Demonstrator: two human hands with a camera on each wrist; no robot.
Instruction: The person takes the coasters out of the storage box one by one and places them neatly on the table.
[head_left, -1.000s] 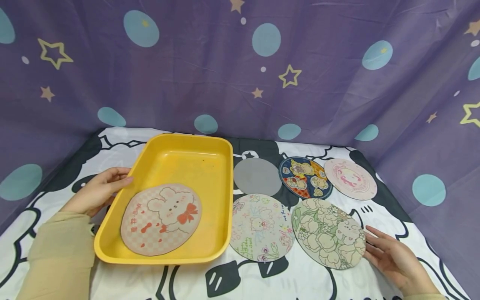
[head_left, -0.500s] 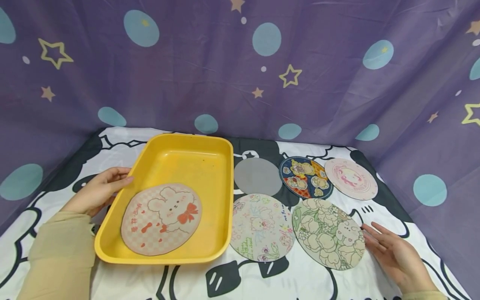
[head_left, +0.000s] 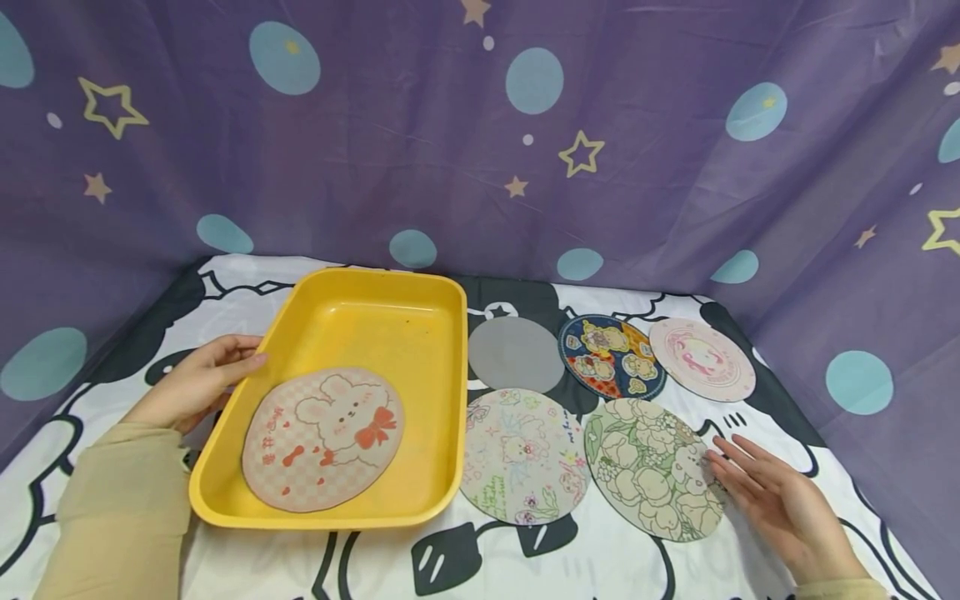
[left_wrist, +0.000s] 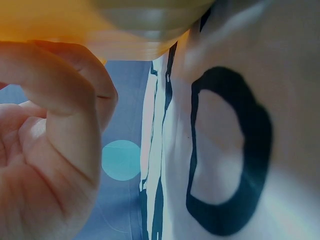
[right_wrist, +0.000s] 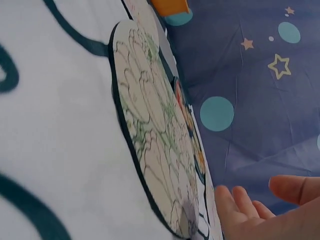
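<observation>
My left hand (head_left: 202, 379) grips the left rim of a yellow plastic tray (head_left: 442, 400), thumb on top and curled fingers outside. In the left wrist view, the bent fingers (left_wrist: 75, 85) are against the tray's side (left_wrist: 145, 30). Inside the tray lies a pink checked round mouse pad (head_left: 322, 437) with a rabbit and red bow. My right hand (head_left: 787, 504) is held with fingers extended at the right edge of a green floral round mouse pad (head_left: 645, 475), holding nothing. The right wrist view shows that pad (right_wrist: 150, 120) flat on the cloth, its dark edge visible.
Right of the tray lie a doodle-patterned pad (head_left: 525, 458), a plain grey one (head_left: 516, 354), a dark blue bear one (head_left: 611, 354) and a pink one (head_left: 701, 358). A purple curtain (head_left: 420, 142) hangs behind the cloth-covered table (head_left: 585, 567).
My right hand has moved a little left and up from the green floral pad's edge, so its fingertips now overlap the pad in view. My left hand and the tray have stayed put.
</observation>
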